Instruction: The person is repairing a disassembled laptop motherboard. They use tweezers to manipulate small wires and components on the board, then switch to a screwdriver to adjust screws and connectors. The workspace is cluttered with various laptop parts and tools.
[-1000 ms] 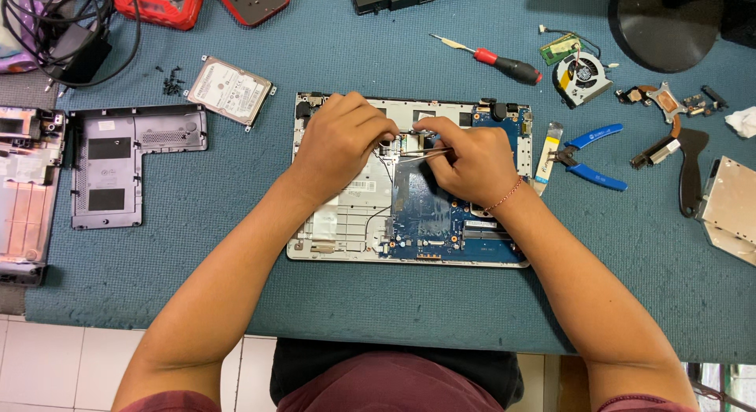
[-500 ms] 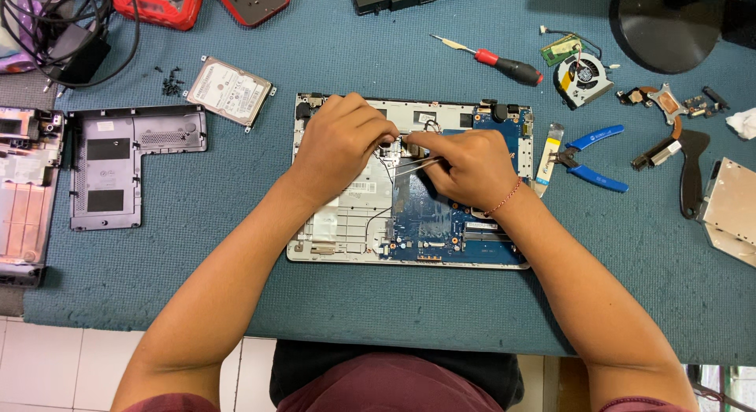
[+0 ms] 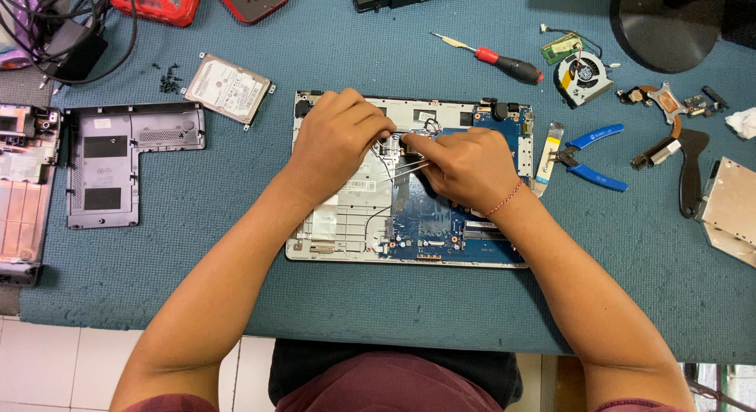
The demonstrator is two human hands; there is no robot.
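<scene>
Over the opened laptop base [image 3: 346, 231] | your left hand [image 3: 340, 140] braces; right hand [image 3: 465, 164] pinches metal tweezers [image 3: 405, 169] | risk: tips slipping could scratch the blue circuit board [image 3: 441, 223].

- Bare blue desk [image 3: 441, 50] lies open above the opened laptop base [image 3: 339, 223], between the hard drive [image 3: 229, 87] and the red-handled screwdriver [image 3: 496, 61].
- On the right, blue pliers [image 3: 591, 156] lie just beside the base; a fan [image 3: 583, 77] and heat pipe parts [image 3: 669, 120] crowd the space beyond.
- On the left, a grey cover panel [image 3: 118, 156] sits apart from the base, with an open strip between them.
- The left hand [image 3: 339, 140] and right hand [image 3: 465, 164] cover the base's upper middle; both forearms cross the near desk edge.
- Loose screws [image 3: 168, 79] lie beside the drive.
</scene>
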